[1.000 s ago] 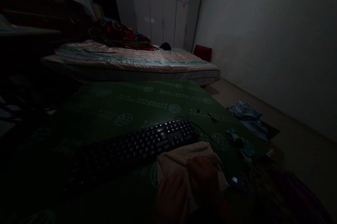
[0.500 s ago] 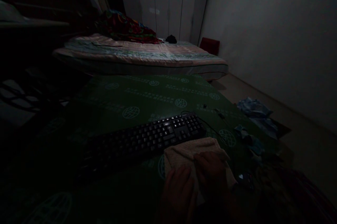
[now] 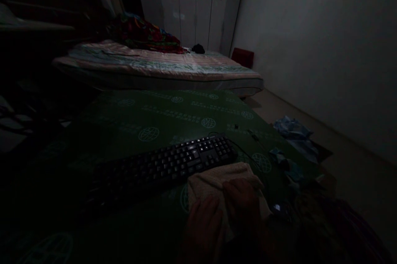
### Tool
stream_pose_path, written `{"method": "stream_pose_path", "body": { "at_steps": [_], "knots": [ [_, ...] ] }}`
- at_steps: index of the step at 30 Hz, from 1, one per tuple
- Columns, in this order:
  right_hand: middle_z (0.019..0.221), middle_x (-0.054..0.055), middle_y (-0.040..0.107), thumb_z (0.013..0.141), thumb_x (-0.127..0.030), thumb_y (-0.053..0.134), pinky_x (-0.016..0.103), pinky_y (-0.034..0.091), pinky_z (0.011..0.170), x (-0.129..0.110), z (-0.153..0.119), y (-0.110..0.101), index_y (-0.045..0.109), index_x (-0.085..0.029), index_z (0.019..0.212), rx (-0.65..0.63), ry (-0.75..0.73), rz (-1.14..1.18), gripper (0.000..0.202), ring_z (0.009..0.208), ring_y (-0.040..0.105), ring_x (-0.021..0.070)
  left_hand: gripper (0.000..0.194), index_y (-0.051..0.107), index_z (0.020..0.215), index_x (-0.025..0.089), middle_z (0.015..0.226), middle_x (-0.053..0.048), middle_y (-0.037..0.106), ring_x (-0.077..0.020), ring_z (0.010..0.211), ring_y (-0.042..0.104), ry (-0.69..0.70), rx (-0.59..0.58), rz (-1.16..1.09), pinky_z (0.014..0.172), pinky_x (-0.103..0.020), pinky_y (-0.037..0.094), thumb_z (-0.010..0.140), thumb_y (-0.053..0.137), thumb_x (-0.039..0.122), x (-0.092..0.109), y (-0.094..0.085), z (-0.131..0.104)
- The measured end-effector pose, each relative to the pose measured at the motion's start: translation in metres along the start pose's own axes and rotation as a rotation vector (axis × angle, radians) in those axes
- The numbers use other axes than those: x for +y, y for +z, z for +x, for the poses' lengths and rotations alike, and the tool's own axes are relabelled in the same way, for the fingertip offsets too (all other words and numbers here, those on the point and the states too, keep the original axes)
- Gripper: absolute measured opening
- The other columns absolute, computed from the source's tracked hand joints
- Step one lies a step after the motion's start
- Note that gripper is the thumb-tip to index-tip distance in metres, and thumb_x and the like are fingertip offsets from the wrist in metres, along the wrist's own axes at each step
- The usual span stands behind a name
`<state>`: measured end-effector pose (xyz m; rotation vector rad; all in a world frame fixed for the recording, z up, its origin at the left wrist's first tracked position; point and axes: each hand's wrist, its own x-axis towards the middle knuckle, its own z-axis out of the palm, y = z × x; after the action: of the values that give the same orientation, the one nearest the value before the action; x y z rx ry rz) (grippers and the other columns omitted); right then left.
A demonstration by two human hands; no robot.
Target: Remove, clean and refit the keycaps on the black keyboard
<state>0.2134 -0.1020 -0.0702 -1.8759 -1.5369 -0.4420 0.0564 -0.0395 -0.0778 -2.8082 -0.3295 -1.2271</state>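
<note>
A light beige cloth lies folded on the green tabletop, in front of the right end of a black keyboard. My left hand rests on the cloth's left part, its fingers stretched out and lying flat. Just to its right, my right hand has its fingers curled down on a fold and grips the cloth. Deep shadow hides the thumbs and the lower part of both hands. From the back of the keyboard a thin black cable runs to the right.
Small dark objects lie beyond the cable. Right of the cloth are a dark object with a bright spot and crumpled teal fabric. A bed stands past the green table; bluish clothing lies at the right.
The whole view has shifted slightly, so things appear a little further left. Both hands keep nearly the same place and pose on the cloth.
</note>
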Motion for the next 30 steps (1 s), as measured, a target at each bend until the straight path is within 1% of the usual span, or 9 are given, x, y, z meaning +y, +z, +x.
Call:
{"method": "stream_pose_path", "body": {
  "at_steps": [3, 6, 11, 13, 14, 19, 23, 26, 30],
  "knots": [
    [0.076, 0.003, 0.059, 0.087, -0.013, 0.046, 0.029, 0.032, 0.068, 0.001, -0.001, 0.001, 0.061, -0.02, 0.085, -0.005, 0.004, -0.016, 0.017, 0.074, 0.049, 0.0175, 0.027, 0.061, 0.108, 0.017, 0.113, -0.008, 0.068, -0.0197, 0.113, 0.058, 0.042, -0.059, 0.013, 0.099, -0.035, 0.045, 0.086, 0.046, 0.017, -0.003, -0.003, 0.0],
    [0.076, 0.003, 0.059, 0.087, -0.013, 0.048, 0.029, 0.031, 0.068, 0.001, -0.001, 0.002, 0.061, -0.02, 0.086, -0.015, 0.023, -0.031, 0.015, 0.073, 0.048, 0.0172, 0.027, 0.06, 0.11, 0.017, 0.116, -0.008, 0.067, -0.0204, 0.115, 0.057, 0.024, -0.076, 0.018, 0.1, -0.036, 0.044, 0.085, 0.049, 0.018, -0.006, -0.002, -0.002],
    [0.076, 0.002, 0.058, 0.086, -0.013, 0.049, 0.028, 0.032, 0.068, 0.001, -0.002, 0.004, 0.061, -0.021, 0.088, -0.016, 0.031, -0.034, 0.014, 0.074, 0.048, 0.017, 0.026, 0.061, 0.107, 0.017, 0.113, -0.009, 0.068, -0.0193, 0.114, 0.058, 0.046, 0.002, -0.001, 0.104, -0.036, 0.04, 0.086, 0.047, 0.017, -0.006, 0.007, -0.006],
    [0.077, 0.003, 0.058, 0.085, -0.012, 0.049, 0.028, 0.032, 0.068, 0.002, -0.003, 0.005, 0.061, -0.02, 0.09, -0.007, 0.026, -0.032, 0.015, 0.076, 0.049, 0.017, 0.026, 0.06, 0.106, 0.018, 0.113, -0.009, 0.068, -0.0193, 0.114, 0.058, 0.024, 0.045, -0.004, 0.106, -0.037, 0.038, 0.087, 0.044, 0.017, -0.005, 0.007, -0.004],
    [0.077, 0.003, 0.058, 0.085, -0.011, 0.049, 0.028, 0.032, 0.068, 0.002, -0.003, 0.004, 0.061, -0.02, 0.09, -0.007, 0.027, -0.034, 0.016, 0.076, 0.049, 0.017, 0.026, 0.06, 0.106, 0.018, 0.112, -0.009, 0.068, -0.0192, 0.114, 0.058, 0.019, 0.043, -0.007, 0.105, -0.037, 0.039, 0.087, 0.043, 0.017, -0.005, 0.005, -0.003],
    [0.077, 0.003, 0.058, 0.084, -0.011, 0.049, 0.028, 0.032, 0.067, 0.0, 0.001, 0.0, 0.061, -0.02, 0.088, -0.016, 0.025, -0.016, 0.016, 0.075, 0.048, 0.0173, 0.027, 0.06, 0.11, 0.018, 0.113, -0.008, 0.068, -0.0197, 0.111, 0.06, 0.059, -0.07, 0.001, 0.099, -0.035, 0.045, 0.087, 0.046, 0.019, -0.006, -0.005, 0.005],
    [0.075, 0.003, 0.058, 0.085, -0.012, 0.049, 0.029, 0.031, 0.066, -0.003, 0.003, -0.002, 0.061, -0.02, 0.085, -0.008, 0.036, -0.021, 0.015, 0.074, 0.047, 0.0172, 0.025, 0.061, 0.107, 0.017, 0.113, -0.009, 0.068, -0.0203, 0.113, 0.059, 0.035, -0.064, 0.003, 0.1, -0.036, 0.044, 0.086, 0.048, 0.018, -0.006, -0.003, 0.002],
    [0.076, 0.003, 0.058, 0.085, -0.012, 0.048, 0.029, 0.03, 0.066, -0.003, 0.002, -0.001, 0.061, -0.02, 0.084, -0.013, 0.051, -0.021, 0.015, 0.073, 0.046, 0.0172, 0.026, 0.061, 0.108, 0.017, 0.116, -0.01, 0.067, -0.021, 0.116, 0.057, 0.018, -0.09, 0.0, 0.102, -0.038, 0.043, 0.086, 0.049, 0.017, -0.006, -0.001, -0.002],
    [0.074, 0.003, 0.058, 0.086, -0.012, 0.047, 0.029, 0.03, 0.065, -0.003, 0.002, 0.0, 0.06, -0.02, 0.082, -0.008, 0.05, -0.01, 0.016, 0.072, 0.046, 0.0171, 0.03, 0.06, 0.113, 0.017, 0.118, -0.009, 0.066, -0.0209, 0.116, 0.057, 0.064, -0.112, 0.01, 0.101, -0.036, 0.044, 0.085, 0.05, 0.019, -0.008, -0.002, -0.002]
  ]
}}
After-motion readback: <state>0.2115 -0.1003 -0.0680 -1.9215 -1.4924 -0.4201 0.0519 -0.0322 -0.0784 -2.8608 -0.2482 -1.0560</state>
